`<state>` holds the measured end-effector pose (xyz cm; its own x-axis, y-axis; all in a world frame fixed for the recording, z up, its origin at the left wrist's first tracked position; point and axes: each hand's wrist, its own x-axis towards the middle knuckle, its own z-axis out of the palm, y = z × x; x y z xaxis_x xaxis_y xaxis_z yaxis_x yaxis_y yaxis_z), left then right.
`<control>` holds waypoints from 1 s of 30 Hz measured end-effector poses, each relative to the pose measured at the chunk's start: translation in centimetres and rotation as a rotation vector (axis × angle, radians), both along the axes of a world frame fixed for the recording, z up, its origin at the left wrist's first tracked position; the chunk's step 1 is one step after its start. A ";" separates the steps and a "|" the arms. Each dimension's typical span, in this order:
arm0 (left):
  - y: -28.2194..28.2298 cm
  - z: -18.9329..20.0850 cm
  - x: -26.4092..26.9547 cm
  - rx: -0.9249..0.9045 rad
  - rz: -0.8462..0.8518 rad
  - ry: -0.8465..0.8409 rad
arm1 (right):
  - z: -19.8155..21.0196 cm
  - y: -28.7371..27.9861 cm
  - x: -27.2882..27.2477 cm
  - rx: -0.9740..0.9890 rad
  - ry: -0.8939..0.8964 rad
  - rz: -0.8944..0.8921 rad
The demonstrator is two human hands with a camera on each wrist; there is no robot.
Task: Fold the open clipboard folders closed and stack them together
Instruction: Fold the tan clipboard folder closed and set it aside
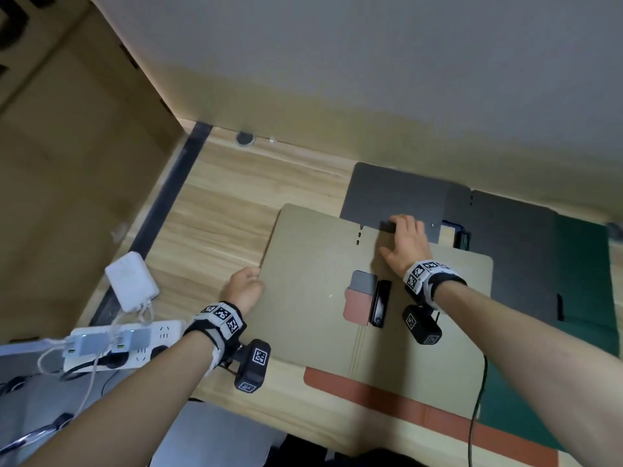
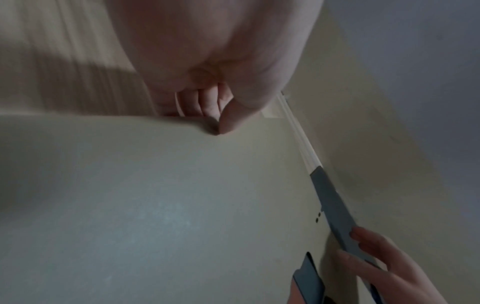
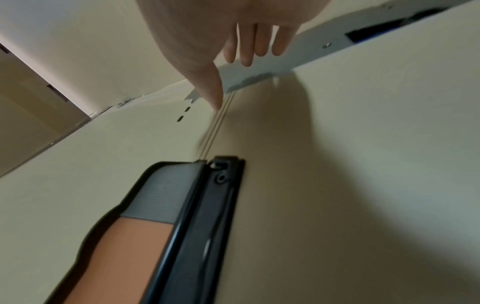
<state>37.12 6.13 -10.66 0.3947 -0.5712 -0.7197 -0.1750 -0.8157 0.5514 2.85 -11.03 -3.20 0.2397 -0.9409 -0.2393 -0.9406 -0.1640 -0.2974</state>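
Desk: wooden desk [image 1: 236,183], my tan folder [image 1: 313,298] lying open mid-frame.
Left hand [image 1: 243,288]: pinching its left edge.
Right hand [image 1: 404,246]: fingers straight, together, on grey folder [image 1: 397,193].

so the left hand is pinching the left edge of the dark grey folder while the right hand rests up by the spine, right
Not quite: the left hand is pinching the left edge of the tan folder, not the dark grey folder, which lies farther back. The head view shows this, and the left wrist view shows the thumb on the tan cover. The right hand does rest up by the spine.
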 end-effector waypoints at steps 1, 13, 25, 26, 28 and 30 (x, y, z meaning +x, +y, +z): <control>-0.3 1.2 -0.2 -0.019 0.012 0.004 | 0.5 0.2 -0.5 -0.009 -0.004 -0.004; -2.2 20.1 -8.5 -0.456 -0.265 0.077 | 7.6 7.0 -8.5 0.028 -0.197 -0.216; -2.6 21.6 -25.3 -0.494 -0.756 0.214 | 12.4 12.9 -15.8 0.271 -0.549 -0.319; -2.8 20.9 -26.3 -0.464 -0.783 0.196 | 12.4 12.9 -16.5 0.297 -0.567 -0.335; -3.1 19.2 -27.8 -0.401 -0.817 0.146 | 11.6 12.9 -17.9 0.324 -0.576 -0.377; -3.3 17.3 -28.6 -0.332 -0.807 0.056 | 10.1 12.9 -19.3 0.360 -0.546 -0.410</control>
<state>8.51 2.87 6.62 -0.2515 -0.8446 -0.4726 -0.5951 -0.2501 0.7637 -16.46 1.83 6.89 0.0608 -0.8666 -0.4953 -0.6099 0.3606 -0.7057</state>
